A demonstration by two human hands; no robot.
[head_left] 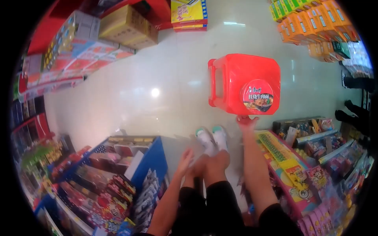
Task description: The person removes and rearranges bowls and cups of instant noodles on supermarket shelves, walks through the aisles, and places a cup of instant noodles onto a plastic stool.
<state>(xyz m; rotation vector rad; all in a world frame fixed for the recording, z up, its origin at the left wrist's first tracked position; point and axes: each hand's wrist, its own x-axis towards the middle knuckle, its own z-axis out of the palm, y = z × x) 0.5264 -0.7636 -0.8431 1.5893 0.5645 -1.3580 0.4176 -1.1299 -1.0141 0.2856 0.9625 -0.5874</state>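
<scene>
A red plastic stool (240,67) stands on the floor in front of me, right of centre. On its seat, near the front corner, sits a red instant noodle bowl (258,95) with a printed lid. My right hand (247,122) is at the stool's near edge, just below the bowl, with thumb and fingers apart; whether it touches the stool I cannot tell. Above my left knee, my left hand (186,160) hangs with its fingers loosely extended, holding nothing.
Snack shelves stand close on the left (114,173) and right (283,165). Stacked cartons (128,27) are at the back left, orange boxes (315,23) at the back right. Dark-clothed legs of another person (356,114) show at the right edge.
</scene>
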